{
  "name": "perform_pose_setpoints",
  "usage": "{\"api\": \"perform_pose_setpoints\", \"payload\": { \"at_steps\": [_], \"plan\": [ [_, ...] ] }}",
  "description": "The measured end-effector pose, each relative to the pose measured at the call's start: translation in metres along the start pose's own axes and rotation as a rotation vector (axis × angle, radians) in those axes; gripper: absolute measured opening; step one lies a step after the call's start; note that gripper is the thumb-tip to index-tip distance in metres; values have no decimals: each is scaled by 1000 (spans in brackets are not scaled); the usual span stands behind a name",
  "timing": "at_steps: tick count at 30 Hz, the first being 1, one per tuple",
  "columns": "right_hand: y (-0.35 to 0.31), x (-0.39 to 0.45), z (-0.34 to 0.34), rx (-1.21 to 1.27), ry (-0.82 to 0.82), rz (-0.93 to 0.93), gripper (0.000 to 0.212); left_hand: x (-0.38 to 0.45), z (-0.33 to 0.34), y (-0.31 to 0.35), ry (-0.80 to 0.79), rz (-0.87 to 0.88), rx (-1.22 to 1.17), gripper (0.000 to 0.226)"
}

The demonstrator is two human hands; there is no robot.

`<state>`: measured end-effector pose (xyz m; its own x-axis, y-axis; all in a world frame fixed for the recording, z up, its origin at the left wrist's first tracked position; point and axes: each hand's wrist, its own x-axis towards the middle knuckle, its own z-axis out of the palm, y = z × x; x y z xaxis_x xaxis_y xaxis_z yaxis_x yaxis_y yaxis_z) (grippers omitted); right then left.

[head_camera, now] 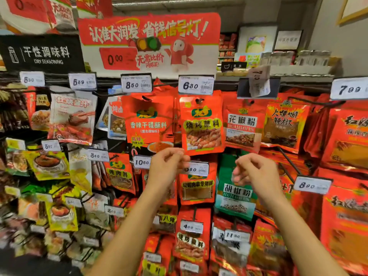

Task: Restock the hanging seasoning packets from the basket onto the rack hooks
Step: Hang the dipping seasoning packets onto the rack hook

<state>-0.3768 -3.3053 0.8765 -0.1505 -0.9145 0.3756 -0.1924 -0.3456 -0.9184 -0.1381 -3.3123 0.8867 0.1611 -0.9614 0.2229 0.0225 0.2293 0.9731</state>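
- Both of your hands are raised in front of the rack, side by side but apart, just below the top row of hanging seasoning packets
- Your left hand [166, 166] sits under the red packet with the 8.50 tag [136, 84] above it; its fingers are curled, tips close to the thumb, right at the bottom edge of that red dip-seasoning packet [148, 124] — whether they pinch the packet's edge or only touch it cannot be told from the blur
- Your right hand [256, 172] hovers lower and to the right, in front of the green pepper-powder packet [235, 194]; its fingers are loosely curled inward and nothing shows inside them
- The barbecue dip packet [202, 126] hangs from its hook under the 6.30 tag [196, 85], between your two hands and above them, touching neither
- To its right hang the Sichuan-pepper powder packet [242, 126] and a chilli packet [282, 124], each on its own hook
- A white price tag [196, 169] sits just beside your left fingers, partly covered by them
- Overhead, a red promotional sign [149, 34] and a black "DRY SEASONING" board [42, 53] top the rack
- The basket is out of view, so where the remaining stock lies cannot be told
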Motion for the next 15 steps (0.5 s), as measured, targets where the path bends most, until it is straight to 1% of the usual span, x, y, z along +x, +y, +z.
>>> {"api": "perform_pose_setpoints", "payload": {
  "at_steps": [3,7,11,13,15],
  "plan": [
    [43,-35,-4,43,-39,143,27,-27,-8,-42,-83,-150,-8,13],
    [123,-86,-4,15,-63,447,27,-62,-11,-119,-89,-406,10,12],
    [200,-150,-10,-68,-77,717,32,-106,-7,-200,-103,-696,81,13],
    [234,-186,-14,-95,-72,859,31,-133,-5,-239,-103,-836,112,18],
    [268,-222,-19,-135,-67,992,30,-161,-5,-278,-102,-965,161,16]
  ]
}}
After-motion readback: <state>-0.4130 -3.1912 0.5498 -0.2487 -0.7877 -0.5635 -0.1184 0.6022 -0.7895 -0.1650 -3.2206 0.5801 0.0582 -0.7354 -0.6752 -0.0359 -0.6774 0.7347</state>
